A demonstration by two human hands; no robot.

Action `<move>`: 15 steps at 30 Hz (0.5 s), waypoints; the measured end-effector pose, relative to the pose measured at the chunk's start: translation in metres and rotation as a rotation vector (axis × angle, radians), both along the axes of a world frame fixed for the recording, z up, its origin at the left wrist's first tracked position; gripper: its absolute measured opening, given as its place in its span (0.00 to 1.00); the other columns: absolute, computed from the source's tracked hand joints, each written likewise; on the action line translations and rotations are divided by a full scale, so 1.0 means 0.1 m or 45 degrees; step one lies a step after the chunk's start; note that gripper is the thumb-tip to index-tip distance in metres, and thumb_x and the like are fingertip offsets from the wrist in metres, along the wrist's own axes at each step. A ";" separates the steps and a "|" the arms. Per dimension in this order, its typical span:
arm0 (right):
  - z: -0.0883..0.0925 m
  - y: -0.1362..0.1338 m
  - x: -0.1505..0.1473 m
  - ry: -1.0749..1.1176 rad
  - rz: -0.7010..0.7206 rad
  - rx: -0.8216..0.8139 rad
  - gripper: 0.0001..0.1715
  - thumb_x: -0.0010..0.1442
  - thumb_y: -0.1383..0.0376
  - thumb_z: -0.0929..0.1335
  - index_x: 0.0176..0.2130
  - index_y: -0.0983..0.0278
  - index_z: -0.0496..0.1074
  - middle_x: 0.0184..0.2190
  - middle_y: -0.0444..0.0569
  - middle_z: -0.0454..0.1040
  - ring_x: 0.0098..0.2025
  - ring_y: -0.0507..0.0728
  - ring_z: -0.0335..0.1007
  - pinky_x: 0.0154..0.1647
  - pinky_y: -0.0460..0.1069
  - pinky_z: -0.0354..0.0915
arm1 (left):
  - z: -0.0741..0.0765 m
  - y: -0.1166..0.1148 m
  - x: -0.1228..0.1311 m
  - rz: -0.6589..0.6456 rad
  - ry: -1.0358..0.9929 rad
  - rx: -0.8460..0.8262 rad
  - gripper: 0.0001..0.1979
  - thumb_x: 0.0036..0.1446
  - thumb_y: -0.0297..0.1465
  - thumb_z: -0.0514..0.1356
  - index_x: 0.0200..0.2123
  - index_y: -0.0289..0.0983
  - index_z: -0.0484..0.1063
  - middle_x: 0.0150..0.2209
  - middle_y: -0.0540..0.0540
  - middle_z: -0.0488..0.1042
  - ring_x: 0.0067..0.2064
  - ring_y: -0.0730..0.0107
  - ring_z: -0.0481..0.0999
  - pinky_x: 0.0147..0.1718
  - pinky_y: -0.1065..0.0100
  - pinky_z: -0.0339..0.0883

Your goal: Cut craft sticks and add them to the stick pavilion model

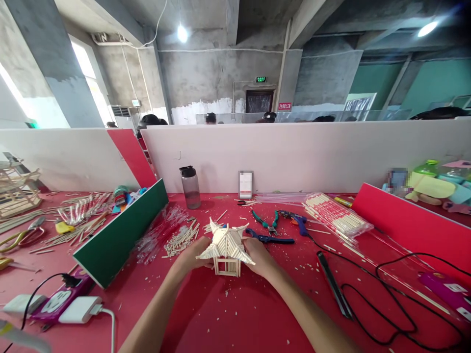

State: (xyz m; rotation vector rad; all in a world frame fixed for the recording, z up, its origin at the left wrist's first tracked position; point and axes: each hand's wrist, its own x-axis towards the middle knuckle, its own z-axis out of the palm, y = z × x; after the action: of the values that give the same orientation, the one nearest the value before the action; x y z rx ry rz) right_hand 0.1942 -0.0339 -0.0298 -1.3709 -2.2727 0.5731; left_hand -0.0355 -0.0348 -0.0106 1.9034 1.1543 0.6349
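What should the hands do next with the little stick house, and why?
Probably rest the little stick house on the red table and let go with the right hand. It and the left hand both grip the house's sides, so neither is free, while the loose sticks and glue gun lie beyond it.

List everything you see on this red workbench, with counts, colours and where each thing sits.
stick pavilion: one, pale wood, table centre, between both hands
water bottle: one, grey, black lid, by back partition
pliers: one, green handles, behind pavilion
glue gun: one, blue, right of pliers
stick packs: several, pale, back right
divider board: one, green, left
power strip: one, purple, front left
table: one, red
left hand: one, grips pavilion's left side
right hand: one, grips pavilion's right side
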 end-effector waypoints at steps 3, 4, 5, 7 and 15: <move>0.03 -0.01 -0.01 0.009 0.003 -0.016 0.08 0.58 0.68 0.67 0.36 0.66 0.77 0.37 0.56 0.80 0.41 0.59 0.76 0.35 0.45 0.59 | -0.04 -0.07 0.08 -0.037 -0.275 -0.187 0.14 0.49 0.41 0.63 0.31 0.34 0.75 0.30 0.44 0.78 0.36 0.59 0.77 0.34 0.63 0.73; 0.03 -0.02 -0.01 0.013 0.006 -0.017 0.08 0.58 0.68 0.67 0.36 0.66 0.77 0.37 0.56 0.80 0.41 0.59 0.76 0.35 0.45 0.59 | -0.06 -0.08 0.11 -0.029 -0.317 -0.163 0.17 0.49 0.43 0.64 0.31 0.34 0.75 0.30 0.43 0.78 0.36 0.58 0.77 0.35 0.62 0.72; 0.04 -0.02 -0.01 0.014 0.007 -0.015 0.08 0.57 0.68 0.67 0.36 0.66 0.77 0.37 0.56 0.80 0.41 0.59 0.76 0.35 0.45 0.60 | -0.08 -0.09 0.14 -0.013 -0.351 -0.125 0.19 0.48 0.45 0.65 0.31 0.34 0.76 0.31 0.42 0.78 0.36 0.58 0.76 0.36 0.61 0.72; 0.05 -0.03 -0.01 0.008 0.000 -0.008 0.08 0.57 0.69 0.67 0.36 0.66 0.77 0.37 0.56 0.80 0.41 0.59 0.76 0.35 0.45 0.60 | -0.13 -0.09 0.18 0.012 -0.442 -0.079 0.24 0.46 0.49 0.66 0.34 0.33 0.76 0.33 0.40 0.78 0.36 0.57 0.76 0.37 0.61 0.71; 0.10 -0.05 0.00 0.006 -0.003 -0.031 0.09 0.58 0.68 0.67 0.36 0.65 0.78 0.37 0.55 0.80 0.41 0.59 0.76 0.33 0.45 0.58 | -0.12 -0.22 -0.04 -0.096 -0.052 0.177 0.17 0.60 0.43 0.58 0.40 0.36 0.78 0.41 0.40 0.79 0.43 0.57 0.77 0.44 0.63 0.69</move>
State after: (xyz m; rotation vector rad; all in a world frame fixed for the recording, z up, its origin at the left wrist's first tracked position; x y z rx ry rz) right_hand 0.1938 -0.0391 -0.0198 -1.3816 -2.2673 0.6045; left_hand -0.0400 -0.0573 -0.0229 2.0313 1.0309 0.7251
